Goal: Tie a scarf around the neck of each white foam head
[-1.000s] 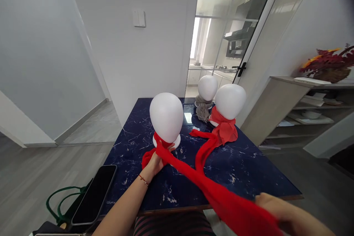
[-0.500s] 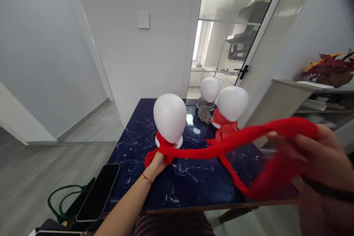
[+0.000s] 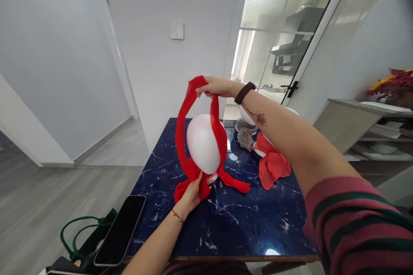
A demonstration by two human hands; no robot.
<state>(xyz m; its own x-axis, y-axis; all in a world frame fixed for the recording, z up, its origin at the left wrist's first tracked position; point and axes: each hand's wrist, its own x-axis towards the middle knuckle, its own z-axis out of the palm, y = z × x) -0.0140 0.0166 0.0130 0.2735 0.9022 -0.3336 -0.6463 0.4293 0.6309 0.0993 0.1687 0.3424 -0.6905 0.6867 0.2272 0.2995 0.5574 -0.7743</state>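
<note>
A white mannequin head [image 3: 203, 144] stands on the dark blue table in front of me. The red scarf [image 3: 181, 137] runs from its base up the left side, over the top and down the right side, its loose end lying on the tabletop. My left hand [image 3: 192, 193] is closed on the scarf's bunched part at the front of the base. Above the head, my right hand [image 3: 214, 87] grips the scarf's raised middle, so the strip forms a loop around the head. The back of the head's base is hidden.
Behind to the right, a grey scarf [image 3: 245, 136] and a coral-red scarf [image 3: 273, 167] wrap two other white heads, partly hidden by my right forearm. A phone [image 3: 121, 230] lies at the left edge of the marble-patterned table [image 3: 238, 227]. A shelf [image 3: 377, 133] stands right.
My right hand has swung from the far right to above the nearest head, carrying the scarf up and over it. My left hand stays at the base. The view has shifted slightly.
</note>
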